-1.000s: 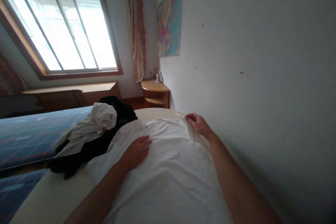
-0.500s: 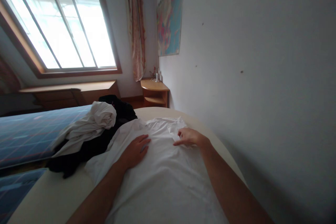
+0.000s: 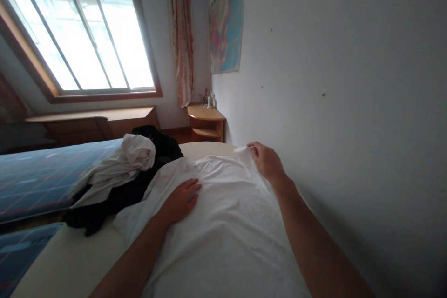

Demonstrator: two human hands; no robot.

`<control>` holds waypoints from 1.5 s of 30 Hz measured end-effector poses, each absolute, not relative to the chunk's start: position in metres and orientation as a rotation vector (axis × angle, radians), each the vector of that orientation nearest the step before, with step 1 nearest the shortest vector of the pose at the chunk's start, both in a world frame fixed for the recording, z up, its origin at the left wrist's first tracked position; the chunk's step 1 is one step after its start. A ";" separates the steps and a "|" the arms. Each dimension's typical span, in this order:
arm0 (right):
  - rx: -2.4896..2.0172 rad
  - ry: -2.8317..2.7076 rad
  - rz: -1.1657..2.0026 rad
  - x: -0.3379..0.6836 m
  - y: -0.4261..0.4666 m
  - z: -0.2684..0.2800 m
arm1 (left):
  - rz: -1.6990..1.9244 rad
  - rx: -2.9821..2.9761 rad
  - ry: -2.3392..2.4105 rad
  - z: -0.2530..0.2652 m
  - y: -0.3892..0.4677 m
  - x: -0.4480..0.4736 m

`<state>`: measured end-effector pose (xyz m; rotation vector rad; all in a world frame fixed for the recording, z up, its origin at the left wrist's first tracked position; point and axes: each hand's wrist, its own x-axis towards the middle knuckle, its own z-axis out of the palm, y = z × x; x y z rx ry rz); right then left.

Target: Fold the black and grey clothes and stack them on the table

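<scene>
A white garment, seemingly a T-shirt (image 3: 223, 233), lies spread over a cream rounded surface (image 3: 84, 256), with wrinkles across its middle. My left hand (image 3: 181, 200) rests flat on its left part, fingers stretched out. At the far right corner, my right hand (image 3: 267, 160) pinches the white fabric between thumb and fingers and holds that edge slightly raised. Black clothing (image 3: 129, 195) lies beside the T-shirt on the left, with a crumpled light-grey garment (image 3: 136, 153) on top of it.
A blue checked mattress or bedding (image 3: 52, 172) is at the left. The white wall (image 3: 331, 102) runs close along the right side. Behind stand a small wooden corner shelf (image 3: 206, 112) and a low wooden desk (image 3: 94, 115) under the window.
My right hand has moved forward and to the right and now grips the T-shirt's far right corner, lifting it and drawing it outward. My left hand has stayed in place.
</scene>
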<state>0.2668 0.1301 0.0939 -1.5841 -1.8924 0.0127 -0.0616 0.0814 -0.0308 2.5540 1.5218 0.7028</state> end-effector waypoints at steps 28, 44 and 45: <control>-1.324 -2.214 0.737 0.221 0.165 0.001 | 0.594 2.575 1.538 -0.030 0.079 -0.060; -2.061 -1.675 0.264 0.240 0.256 -0.007 | 0.446 2.548 1.552 -0.021 0.071 -0.055; -2.065 -1.680 0.255 0.241 0.257 -0.006 | 0.450 2.553 1.544 -0.020 0.071 -0.055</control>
